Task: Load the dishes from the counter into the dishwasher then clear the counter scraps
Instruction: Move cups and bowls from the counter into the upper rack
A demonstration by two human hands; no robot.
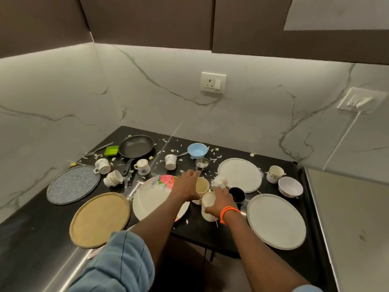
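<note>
On the black counter my left hand curls round the left side of a cream cup. Just in front of it, my right hand grips a white cup. Its fingertips reach a small floral cup lying tilted behind. A black cup stands right of that hand. Under my left forearm lies a large plate with a pink flower. Two white plates lie to the right. White scraps are scattered over the back of the counter.
A tan plate and a speckled blue plate lie at the left. Behind them are a frying pan, a green dish and several floral cups. A blue bowl, steel cup and white bowl stand further right.
</note>
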